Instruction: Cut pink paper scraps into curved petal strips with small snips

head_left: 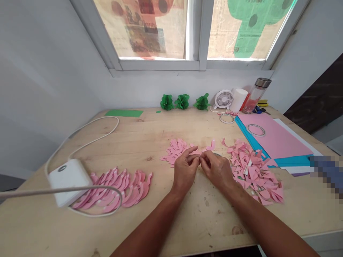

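Note:
My left hand [187, 170] and my right hand [216, 167] meet at the fingertips over the middle of the table. Both are closed in a pinch, and whatever sits between the fingertips is too small or hidden to make out. Just behind my left hand lies a pile of small pink paper cutouts [174, 151]. A curved pink paper strip [211, 145] rests beyond my right hand. Right of that hand is a heap of pink paper scraps [254, 171]. Curved pink paper pieces with pale ends [139, 189] lie in overlapping rows at the left.
A white power bank [70, 180] with a looping cable stands at the left. Green paper balls [182, 101], a small fan [224, 99] and a glass bottle [255, 98] line the back. Tape rolls [255, 130] and coloured sheets [278, 142] lie at the right.

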### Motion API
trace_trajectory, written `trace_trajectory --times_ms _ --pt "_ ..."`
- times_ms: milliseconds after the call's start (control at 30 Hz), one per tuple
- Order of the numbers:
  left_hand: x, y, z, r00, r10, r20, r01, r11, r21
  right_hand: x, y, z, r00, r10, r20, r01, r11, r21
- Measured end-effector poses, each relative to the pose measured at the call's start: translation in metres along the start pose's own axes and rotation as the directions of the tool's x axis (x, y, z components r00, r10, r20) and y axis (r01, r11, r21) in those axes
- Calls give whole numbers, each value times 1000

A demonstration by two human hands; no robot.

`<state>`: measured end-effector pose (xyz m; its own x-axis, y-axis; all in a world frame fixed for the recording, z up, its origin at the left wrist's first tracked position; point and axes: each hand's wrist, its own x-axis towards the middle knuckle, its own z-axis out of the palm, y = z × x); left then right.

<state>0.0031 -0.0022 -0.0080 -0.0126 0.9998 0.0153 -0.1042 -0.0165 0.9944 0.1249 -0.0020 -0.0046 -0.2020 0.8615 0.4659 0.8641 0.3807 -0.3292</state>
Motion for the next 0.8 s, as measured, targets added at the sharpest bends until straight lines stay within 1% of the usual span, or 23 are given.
trace_trajectory --times_ms 167,300,367,500,567,700,800 --pt "0 1 0 1000 2 -8 -2 1000 -19 0 -1 0 1000 12 9 -12 1000 13" --pt "1 0 -1 1000 9 1 -9 1000 -23 -1 -1 0 1000 20 16 -21 998 63" --pt "1 1 -1 1000 4 -6 -4 1000 -28 -1 -1 -2 1000 20 -5 -19 995 100" --pt "0 5 0 1000 -13 -13 12 999 -40 0 0 -5 995 40 -91 -27 990 136" --pt "-1 7 0 1000 -14 -12 13 999 -32 0 0 -6 996 18 -91 -6 992 128" --pt "-1 7 -1 1000 -9 -7 9 1000 -20 1 0 -8 997 -67 -43 72 987 141" --pt "0 6 -2 1000 -4 -19 4 1000 -6 0 0 -6 994 -106 -28 109 983 146"
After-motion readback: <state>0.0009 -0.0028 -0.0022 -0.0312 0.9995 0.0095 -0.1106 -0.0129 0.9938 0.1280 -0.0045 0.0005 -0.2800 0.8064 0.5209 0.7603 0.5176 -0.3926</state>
